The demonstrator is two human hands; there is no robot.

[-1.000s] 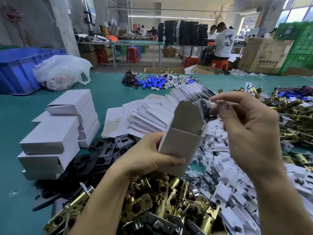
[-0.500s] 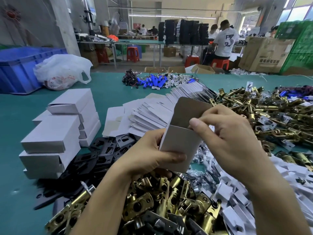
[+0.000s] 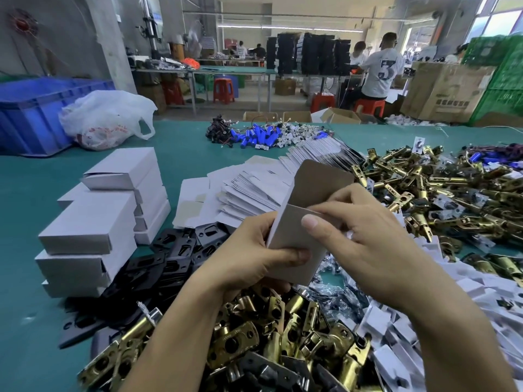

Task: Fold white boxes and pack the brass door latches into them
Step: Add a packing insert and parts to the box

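Observation:
A white box stands upright in mid-air, its top flap raised and its brown inside showing. My left hand grips the box's lower body, thumb across the front. My right hand is at the box's mouth, fingers pressing a side flap inward and thumb on the front face. What is inside the box is hidden. Brass door latches lie heaped below my hands, and a second heap of brass latches spreads to the right. Flat unfolded box blanks fan out behind the box.
Closed white boxes are stacked at the left. Black plates lie beside them, small white packets at the lower right. A blue crate, a white plastic bag and blue cylinders sit farther back on the green table.
My right hand, which held a small dark bagged part above the box's mouth, has come down to the opening and now presses a flap. The bagged part is out of sight.

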